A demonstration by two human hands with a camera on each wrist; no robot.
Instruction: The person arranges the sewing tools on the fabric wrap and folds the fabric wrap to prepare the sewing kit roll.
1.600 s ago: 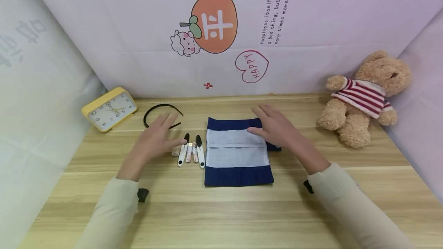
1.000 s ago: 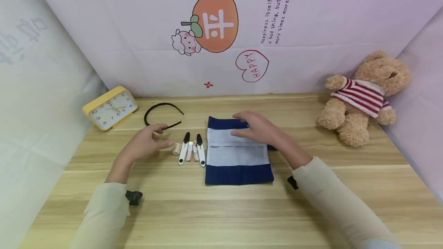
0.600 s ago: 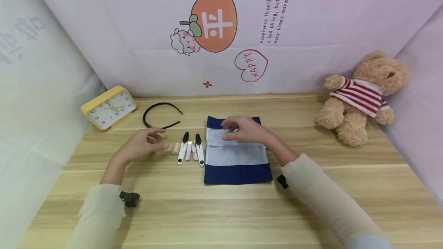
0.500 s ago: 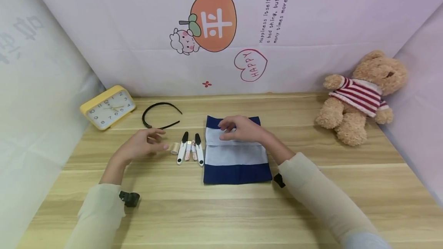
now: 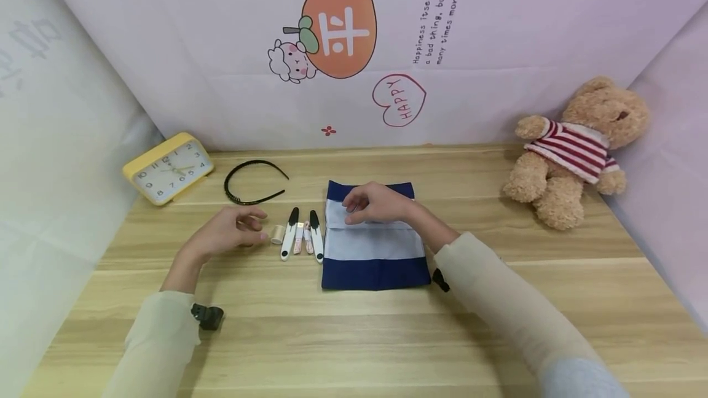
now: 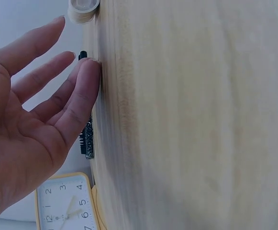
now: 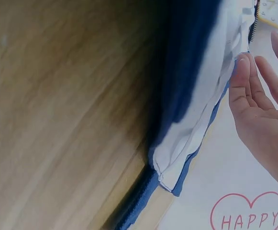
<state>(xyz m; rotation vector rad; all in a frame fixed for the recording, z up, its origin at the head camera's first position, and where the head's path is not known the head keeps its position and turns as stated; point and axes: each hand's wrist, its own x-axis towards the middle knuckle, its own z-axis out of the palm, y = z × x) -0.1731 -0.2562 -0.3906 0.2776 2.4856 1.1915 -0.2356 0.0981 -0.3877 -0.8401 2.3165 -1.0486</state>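
Observation:
My left hand (image 5: 228, 231) hovers low at the left of a small cream thread spool (image 5: 278, 234), fingers loosely bent around nothing. In the left wrist view the spool (image 6: 83, 10) lies just beyond the fingertips, apart from them. Right of the spool lie two white tools with black tips (image 5: 289, 235), and between them two small pinkish-white bundles (image 5: 299, 239). My right hand (image 5: 381, 202) is over a navy and white cloth piece (image 5: 376, 244) spread flat, its fingers relaxed and holding nothing. Whether its fingertips touch the cloth I cannot tell.
A black headband (image 5: 235, 180) lies behind my left hand. The yellow alarm clock (image 5: 168, 167) stands at the back left, and a teddy bear (image 5: 575, 149) in a striped shirt sits at the back right. A printed white wall (image 5: 470, 103) closes off the table's far edge.
My right hand has moved left across the cloth, its fingers bending more. My left hand has drawn back down and left, uncovering the spool and headband. The objects stay where they were.

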